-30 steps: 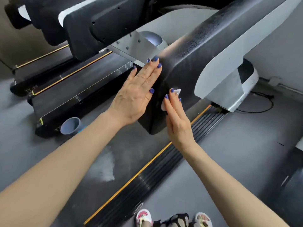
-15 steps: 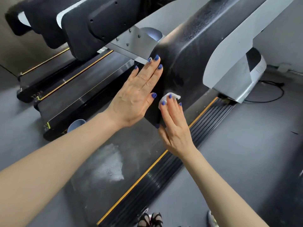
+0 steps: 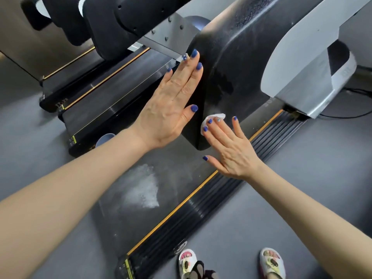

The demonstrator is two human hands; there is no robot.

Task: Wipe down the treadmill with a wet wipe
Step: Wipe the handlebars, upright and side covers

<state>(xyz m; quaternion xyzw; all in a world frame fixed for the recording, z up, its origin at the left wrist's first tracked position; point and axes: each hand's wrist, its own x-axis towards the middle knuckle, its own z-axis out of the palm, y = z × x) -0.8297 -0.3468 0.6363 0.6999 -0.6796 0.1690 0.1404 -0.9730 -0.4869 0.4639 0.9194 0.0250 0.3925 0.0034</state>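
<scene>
The treadmill's black console arm (image 3: 231,63) slants across the upper middle, its rounded lower end just above the grey belt (image 3: 124,214). My left hand (image 3: 171,105) lies flat with straight fingers against the arm's left face. My right hand (image 3: 227,146) presses a small white wet wipe (image 3: 211,118) against the arm's lower right face with spread, straight fingers; most of the wipe is hidden under them. A whitish smear (image 3: 145,190) marks the belt below.
A black ribbed side rail with a yellow stripe (image 3: 211,198) runs diagonally beside the belt. Further treadmills (image 3: 96,93) stand to the left, with a grey-blue cup (image 3: 104,138) on the floor between. My sandalled feet (image 3: 188,260) are on the grey floor; a cable (image 3: 342,115) lies far right.
My right hand has slid the wipe down the arm's right face toward its lower end and spread its fingers wider. My left hand stays flat on the left face.
</scene>
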